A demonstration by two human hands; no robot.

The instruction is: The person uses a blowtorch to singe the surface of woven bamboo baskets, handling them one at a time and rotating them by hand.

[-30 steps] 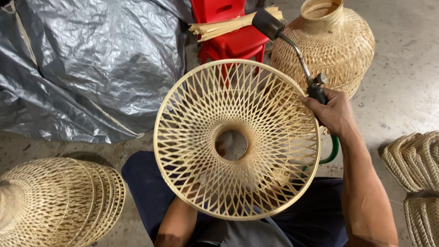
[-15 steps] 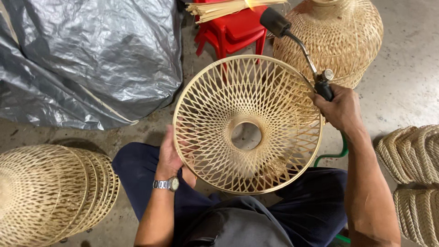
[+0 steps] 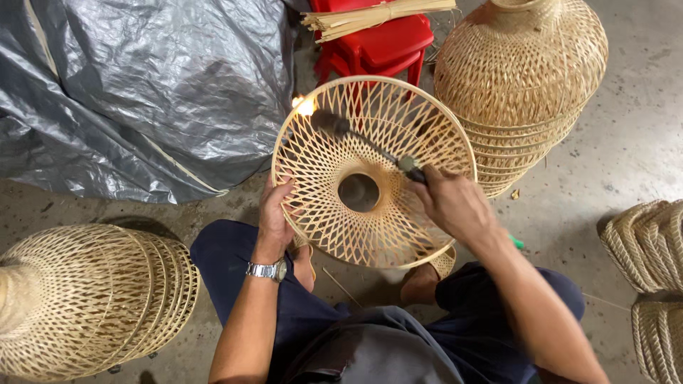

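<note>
Left hand (image 3: 276,210): you are gripping the woven shade (image 3: 373,171) by its rim, tilting it toward you.
Right hand (image 3: 455,203): you are clasping the torch (image 3: 370,142), aiming its flame at the far rim.

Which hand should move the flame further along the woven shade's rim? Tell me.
Right, probably: the right hand holds the torch, its flame at the bamboo shade rim; the left hand grips that rim.

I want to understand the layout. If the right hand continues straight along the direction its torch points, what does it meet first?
Most likely the upper-left rim of the woven bamboo shade, where the flame burns. The right hand points its torch there; beyond lies the grey tarp.
</note>
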